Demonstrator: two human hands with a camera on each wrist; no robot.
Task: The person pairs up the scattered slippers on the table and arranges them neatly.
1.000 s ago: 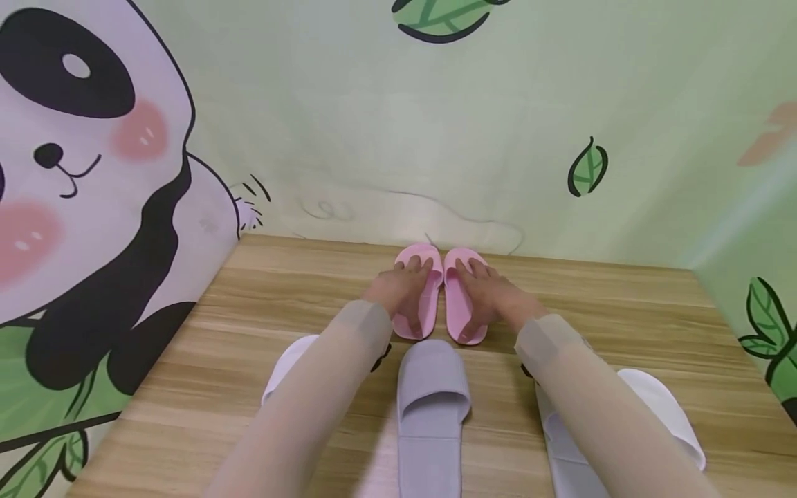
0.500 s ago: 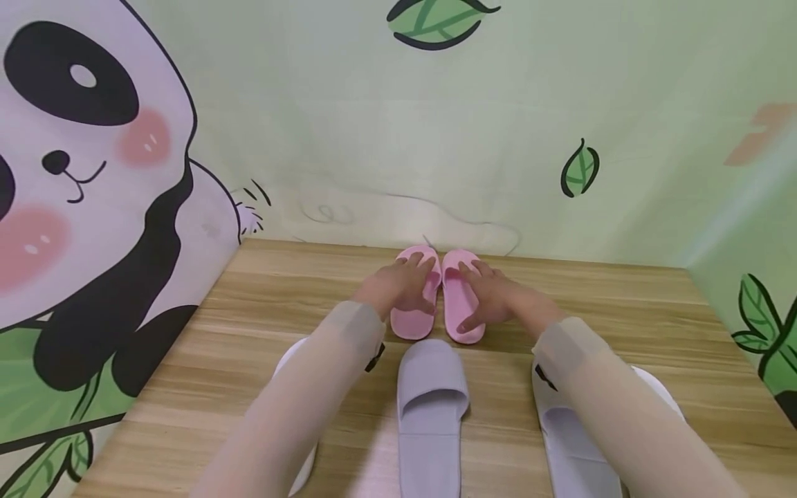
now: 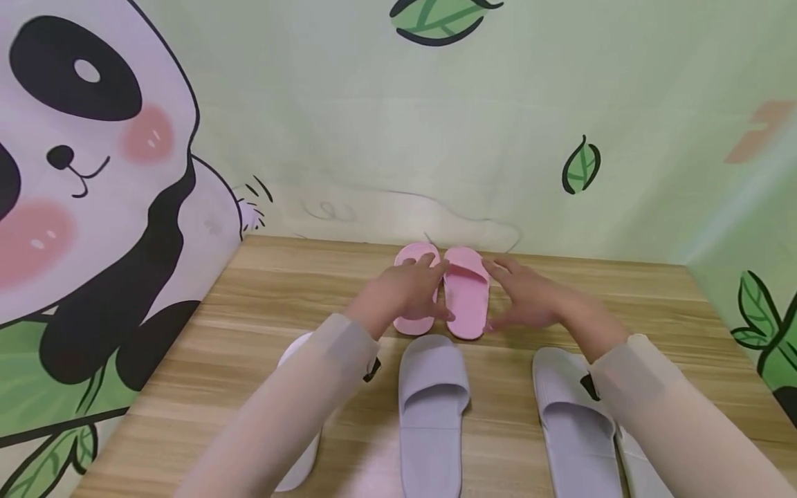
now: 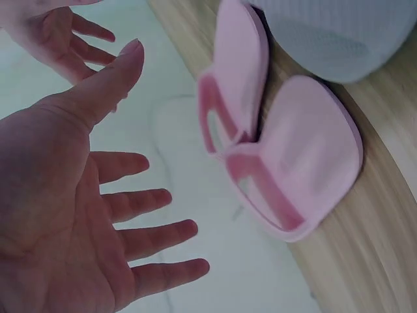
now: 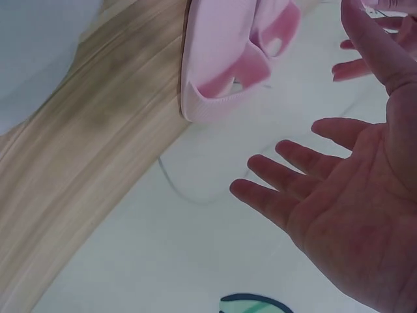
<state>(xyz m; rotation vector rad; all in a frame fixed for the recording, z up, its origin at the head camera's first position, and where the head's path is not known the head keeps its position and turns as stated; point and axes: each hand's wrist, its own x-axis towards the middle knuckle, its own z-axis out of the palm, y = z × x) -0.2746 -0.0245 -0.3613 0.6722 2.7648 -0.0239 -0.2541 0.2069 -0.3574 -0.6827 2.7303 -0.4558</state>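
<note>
A pair of small pink slippers (image 3: 467,294) stands side by side by the back wall on the wooden floor (image 3: 249,311). My left hand (image 3: 407,290) hovers over the left pink slipper (image 3: 411,324), fingers straight and spread. In the left wrist view this open palm (image 4: 71,215) is apart from the pink pair (image 4: 293,156). My right hand (image 3: 526,301) is just right of the right pink slipper, open, thumb near its heel. The right wrist view shows that open hand (image 5: 352,195) off the pink slipper (image 5: 228,52).
Two grey slippers (image 3: 432,401) (image 3: 573,422) lie in front of the pink pair. A white slipper (image 3: 299,415) is half hidden under my left sleeve, and another (image 3: 641,470) lies under my right sleeve. Painted walls (image 3: 398,138) close the back and both sides.
Both hands have come off the pink slippers they lay on. The right hand has moved right and clear, uncovering the right grey slipper. The pink pair stays in place.
</note>
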